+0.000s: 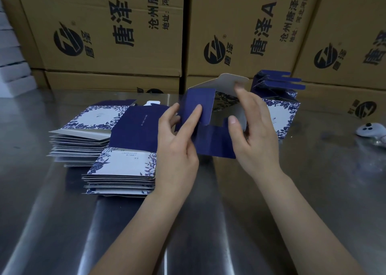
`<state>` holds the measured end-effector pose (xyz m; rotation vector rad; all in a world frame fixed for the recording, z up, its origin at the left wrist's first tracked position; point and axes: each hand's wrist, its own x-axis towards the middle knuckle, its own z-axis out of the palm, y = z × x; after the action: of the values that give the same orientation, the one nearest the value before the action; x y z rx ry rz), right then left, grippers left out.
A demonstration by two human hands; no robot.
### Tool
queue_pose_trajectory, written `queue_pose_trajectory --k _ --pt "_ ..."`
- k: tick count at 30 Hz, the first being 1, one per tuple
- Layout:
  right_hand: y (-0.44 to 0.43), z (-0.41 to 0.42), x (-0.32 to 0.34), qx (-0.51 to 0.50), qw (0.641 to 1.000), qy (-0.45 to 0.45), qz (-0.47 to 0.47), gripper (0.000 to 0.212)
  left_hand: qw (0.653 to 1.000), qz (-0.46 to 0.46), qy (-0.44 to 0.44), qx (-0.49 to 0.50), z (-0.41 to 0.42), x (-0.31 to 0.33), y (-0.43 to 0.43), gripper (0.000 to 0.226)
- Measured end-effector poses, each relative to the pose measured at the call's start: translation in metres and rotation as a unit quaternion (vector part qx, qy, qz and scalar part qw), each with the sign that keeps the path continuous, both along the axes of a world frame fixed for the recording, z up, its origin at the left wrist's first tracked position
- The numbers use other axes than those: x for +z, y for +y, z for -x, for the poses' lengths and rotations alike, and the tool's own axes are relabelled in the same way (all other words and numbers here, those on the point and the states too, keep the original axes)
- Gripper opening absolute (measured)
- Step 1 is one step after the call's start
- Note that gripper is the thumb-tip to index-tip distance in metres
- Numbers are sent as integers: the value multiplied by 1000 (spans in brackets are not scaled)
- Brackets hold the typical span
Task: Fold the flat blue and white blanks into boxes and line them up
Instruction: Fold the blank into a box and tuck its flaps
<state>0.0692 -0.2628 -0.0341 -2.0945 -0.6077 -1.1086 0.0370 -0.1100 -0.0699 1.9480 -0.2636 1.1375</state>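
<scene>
Above the steel table (313, 180) I hold a half-opened blue and white box (211, 137) with both hands. My left hand (177, 141) grips its left side, the index finger pressing on a dark blue flap. My right hand (257, 132) holds the right side, thumb inside the opening, fingers by the raised grey lid flap. A stack of flat blanks (119, 149) lies to the left, its top blank showing floral print. Behind my right hand stand folded boxes (279, 105) with their blue flaps up.
Large brown cartons (117, 34) with black print form a wall along the table's far edge. A white controller (369, 129) lies at the right. White boxes (12, 65) are piled at the far left.
</scene>
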Motion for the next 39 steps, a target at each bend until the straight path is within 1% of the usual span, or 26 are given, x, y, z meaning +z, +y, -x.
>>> queue_pose_trajectory --k 2,5,7,11,14,17,22,26,28,30,33,35,37,39 --pt "0 1 1 10 1000 -4 -8 51 1000 8 22 -15 1 0 -1 59" --pt "-4 3 3 57 998 -12 -21 58 995 33 82 -43 3 4 -4 52" --pt "-8 3 4 86 996 -16 -22 61 992 49 101 -47 5 7 -6 49" --pt "-13 2 8 133 991 -7 -16 60 993 77 89 -27 6 11 -4 42" --pt "-15 2 9 166 986 5 -25 64 994 75 81 -13 5 9 -3 40" --pt "-14 2 9 136 990 -9 -24 66 995 73 74 -7 4 8 -1 42" --pt "-12 -1 4 109 993 -37 8 55 995 87 56 -7 4 8 -2 41" --pt "-11 -8 -2 88 994 -57 14 59 995 90 37 -2 6 11 -3 36" --pt "-10 -10 -6 114 992 -43 -13 65 995 94 34 -2 7 11 -5 35" --pt "-8 -9 -8 152 986 -13 -63 72 994 107 34 -7 8 12 -6 34" --pt "-3 -7 -9 182 972 32 -147 85 986 160 37 -26 8 14 -4 32" --pt "1 -8 -8 191 955 69 -214 92 978 204 31 -41 7 16 -2 27" --pt "6 -9 -8 201 932 109 -282 88 969 238 27 -54 8 18 0 25" --pt "7 -9 -8 211 916 138 -312 72 963 259 29 -68 8 19 1 27"
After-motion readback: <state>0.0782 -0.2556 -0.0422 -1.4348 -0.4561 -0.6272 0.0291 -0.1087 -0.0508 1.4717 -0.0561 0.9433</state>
